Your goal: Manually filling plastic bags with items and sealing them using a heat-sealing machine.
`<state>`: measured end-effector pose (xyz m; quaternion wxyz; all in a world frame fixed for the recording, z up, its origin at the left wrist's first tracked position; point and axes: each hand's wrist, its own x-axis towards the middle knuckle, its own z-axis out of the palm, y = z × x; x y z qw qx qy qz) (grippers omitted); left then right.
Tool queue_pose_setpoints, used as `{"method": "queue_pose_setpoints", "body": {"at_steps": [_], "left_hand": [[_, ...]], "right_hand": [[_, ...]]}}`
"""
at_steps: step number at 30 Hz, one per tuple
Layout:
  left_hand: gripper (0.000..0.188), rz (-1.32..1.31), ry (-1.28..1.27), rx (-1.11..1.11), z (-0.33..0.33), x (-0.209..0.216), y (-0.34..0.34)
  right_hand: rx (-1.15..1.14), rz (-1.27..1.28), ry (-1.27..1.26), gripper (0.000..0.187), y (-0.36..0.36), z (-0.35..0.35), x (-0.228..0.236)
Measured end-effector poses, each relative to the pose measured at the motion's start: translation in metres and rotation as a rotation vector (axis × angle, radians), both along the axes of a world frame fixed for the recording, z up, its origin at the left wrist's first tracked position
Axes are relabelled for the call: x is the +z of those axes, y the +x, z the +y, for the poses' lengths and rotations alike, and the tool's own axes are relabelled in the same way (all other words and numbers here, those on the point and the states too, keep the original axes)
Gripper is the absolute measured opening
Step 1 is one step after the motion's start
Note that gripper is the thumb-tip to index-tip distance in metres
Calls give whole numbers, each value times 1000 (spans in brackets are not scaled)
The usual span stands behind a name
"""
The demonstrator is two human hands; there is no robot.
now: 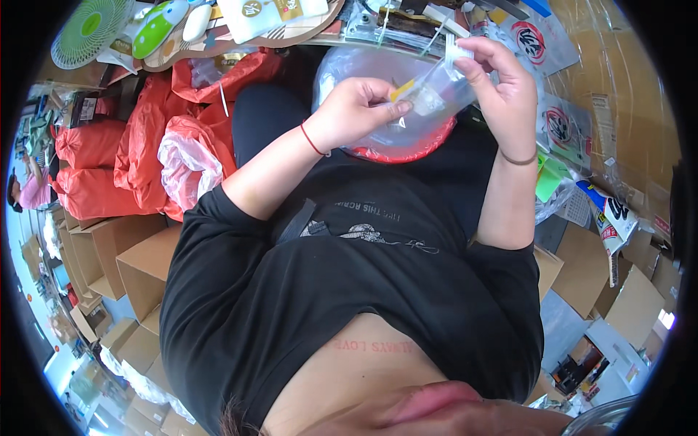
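Apparently light, limp and a bit slippery, the clear plastic bag (440, 81) is held between both hands above the red-rimmed tub (396, 155); the left hand (358, 109) pinches its near end, the right hand (502, 87) its upper end, and edges should grip best.

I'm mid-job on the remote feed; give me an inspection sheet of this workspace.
Surface: patterned mat at the top of view, partly covered.
Job's things: clear plastic bag, contents unclear; red-rimmed tub below it.
Clutter: green fan on the mat's left; red bags bunched at left.
Hands: left hand and right hand both pinch the plastic bag.
Cables: nothing seen.
Surroundings: open cartons on both sides; another person far left.
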<state>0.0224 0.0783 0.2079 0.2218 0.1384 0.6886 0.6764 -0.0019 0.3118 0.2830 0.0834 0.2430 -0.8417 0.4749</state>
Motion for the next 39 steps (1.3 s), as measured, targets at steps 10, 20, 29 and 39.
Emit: {"method": "queue_pose_setpoints", "body": {"at_steps": [10,20,29,39], "left_hand": [[20,-473,355,-147,17,-10,9],[25,-414,385,20,5,-13,-73],[55,1258,-844,809,-79,-19,-112],[24,341,-283,307,-70,-36,-58]], "right_hand": [[-106,-90,602,29,-26,81,-14],[-255,-248,695,23,-29,116,-63],[-259,-147,537,21,-6,126,-49],[-65,100,247,19,-5,36,-48]]}}
